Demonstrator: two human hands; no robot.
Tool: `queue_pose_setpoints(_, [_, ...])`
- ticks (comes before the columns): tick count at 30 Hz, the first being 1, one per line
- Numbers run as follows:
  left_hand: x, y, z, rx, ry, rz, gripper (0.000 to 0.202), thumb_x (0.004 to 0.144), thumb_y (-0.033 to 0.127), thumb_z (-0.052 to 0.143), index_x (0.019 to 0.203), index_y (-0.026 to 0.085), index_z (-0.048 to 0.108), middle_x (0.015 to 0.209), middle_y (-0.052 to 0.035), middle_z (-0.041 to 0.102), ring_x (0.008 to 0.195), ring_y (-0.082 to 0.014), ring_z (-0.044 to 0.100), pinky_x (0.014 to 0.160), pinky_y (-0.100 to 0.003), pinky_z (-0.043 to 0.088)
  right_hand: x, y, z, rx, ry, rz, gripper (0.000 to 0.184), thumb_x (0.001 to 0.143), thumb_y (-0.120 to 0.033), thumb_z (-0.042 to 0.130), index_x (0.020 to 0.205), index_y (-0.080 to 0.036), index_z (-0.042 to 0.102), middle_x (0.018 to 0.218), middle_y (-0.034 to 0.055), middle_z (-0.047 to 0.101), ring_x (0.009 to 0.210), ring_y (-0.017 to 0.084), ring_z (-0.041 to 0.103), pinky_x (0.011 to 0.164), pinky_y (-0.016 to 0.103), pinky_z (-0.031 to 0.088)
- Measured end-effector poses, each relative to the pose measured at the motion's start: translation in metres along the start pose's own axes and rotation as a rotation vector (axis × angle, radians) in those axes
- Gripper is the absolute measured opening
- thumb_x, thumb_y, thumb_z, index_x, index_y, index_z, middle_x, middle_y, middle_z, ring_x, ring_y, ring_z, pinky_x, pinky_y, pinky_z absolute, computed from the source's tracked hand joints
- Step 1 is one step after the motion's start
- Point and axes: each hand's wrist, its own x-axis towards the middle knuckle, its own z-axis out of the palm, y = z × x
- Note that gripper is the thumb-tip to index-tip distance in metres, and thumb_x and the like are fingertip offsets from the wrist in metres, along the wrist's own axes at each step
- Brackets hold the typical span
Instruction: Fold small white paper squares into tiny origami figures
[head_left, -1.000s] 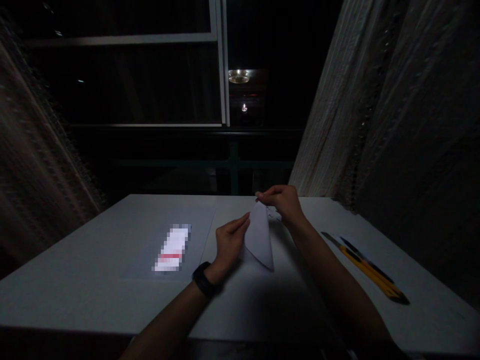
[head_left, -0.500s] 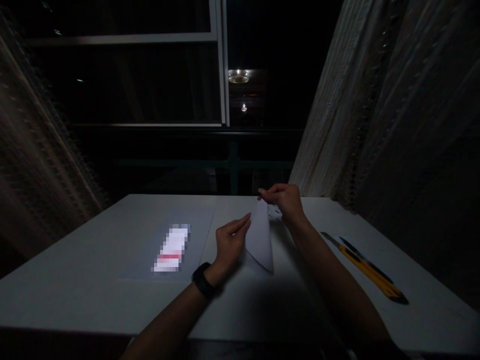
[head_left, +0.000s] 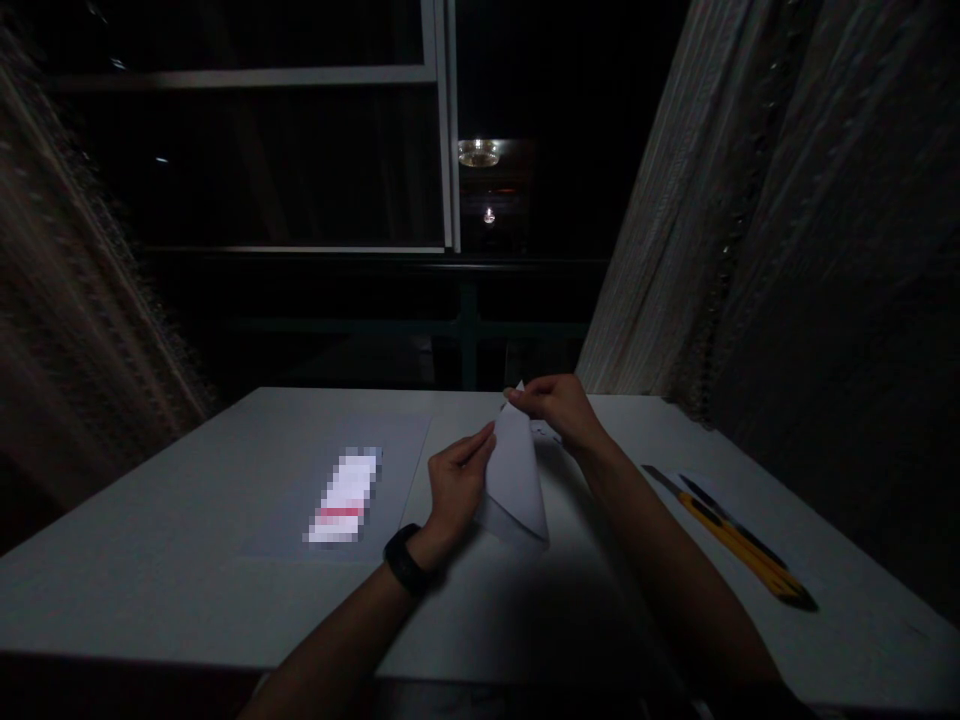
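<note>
A white sheet of paper point(head_left: 512, 485), bent over into a pointed, cone-like fold, is held up just above the table between both hands. My left hand point(head_left: 459, 475), with a dark band on its wrist, pinches the left edge of the paper. My right hand point(head_left: 561, 408) grips it near the top, thumb and fingers closed just below the pointed tip. Behind the right hand, small dark marks show on a pale patch point(head_left: 546, 432); I cannot make out what they are.
On the white table point(head_left: 150, 540), a blurred-out bright rectangle point(head_left: 346, 495) lies on a pale sheet point(head_left: 405, 450) at left. A yellow utility knife point(head_left: 739, 545) lies at right beside a dark slender object point(head_left: 720, 508). Curtains point(head_left: 645, 220) flank the dark window.
My right hand has shifted slightly left and down along the paper, so the tip now sticks out above the fingers. My left hand has moved a little left, and the fold looks wider.
</note>
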Motion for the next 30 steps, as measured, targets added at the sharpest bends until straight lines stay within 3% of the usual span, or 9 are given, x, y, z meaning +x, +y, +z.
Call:
queue_pose_setpoints(7, [-0.001,0.001,0.001,-0.008,-0.007,-0.024,0.026,0.071,0.029,0.062,0.095,0.019,0.068,0.096,-0.0051,0.068,0.088,-0.0198,0.064,0.08,-0.031,0.05,-0.001,-0.003,0.002,0.144,0.113,0.029,0.025,0.05,-0.037,0.074,0.048,-0.015,0.061,0.056,0.0042,0.065,0.054,0.016,0.058,0.054,0.027,0.043])
queue_pose_setpoints(11, [-0.002,0.002,0.002,-0.01,-0.003,-0.026,0.025,0.071,0.028,0.063,0.094,0.019,0.068,0.096,-0.005,0.068,0.088,-0.02,0.064,0.081,-0.031,0.05,0.0,-0.002,0.002,0.076,0.145,-0.003,0.027,0.05,-0.038,0.073,0.045,-0.016,0.058,0.053,0.0037,0.064,0.053,0.016,0.058,0.054,0.027,0.042])
queue_pose_setpoints(15, [-0.001,0.0,0.002,-0.011,0.012,-0.023,0.026,0.072,0.029,0.062,0.095,0.019,0.067,0.097,-0.005,0.068,0.089,-0.0203,0.064,0.082,-0.032,0.05,0.002,0.003,0.0,0.017,0.048,-0.032,0.031,0.055,-0.045,0.069,0.052,-0.015,0.061,0.054,0.0023,0.062,0.05,0.014,0.054,0.05,0.025,0.039])
queue_pose_setpoints(19, [0.003,-0.002,-0.001,-0.012,0.028,-0.033,0.027,0.072,0.029,0.061,0.096,0.018,0.067,0.098,-0.0056,0.067,0.091,-0.0208,0.063,0.085,-0.033,0.049,0.001,0.008,0.001,-0.106,-0.101,0.039,0.038,0.058,-0.049,0.066,0.048,-0.014,0.059,0.043,-0.0017,0.052,0.04,0.009,0.043,0.043,0.023,0.03])
queue_pose_setpoints(22, [0.006,-0.003,-0.001,-0.042,0.024,-0.062,0.029,0.072,0.029,0.062,0.097,0.017,0.067,0.098,-0.0064,0.067,0.091,-0.0214,0.063,0.084,-0.035,0.049,0.0,0.01,0.005,-0.152,-0.088,0.051,0.037,0.056,-0.045,0.068,0.041,-0.014,0.054,0.037,-0.0045,0.044,0.037,0.006,0.036,0.04,0.022,0.025])
queue_pose_setpoints(30, [0.006,-0.004,0.0,-0.036,0.047,-0.069,0.028,0.07,0.028,0.063,0.095,0.016,0.067,0.095,-0.0066,0.068,0.089,-0.0215,0.064,0.083,-0.035,0.049,0.001,0.01,0.008,0.002,-0.066,0.1,0.032,0.053,-0.043,0.069,0.046,-0.013,0.059,0.041,-0.0026,0.049,0.039,0.008,0.04,0.04,0.022,0.029])
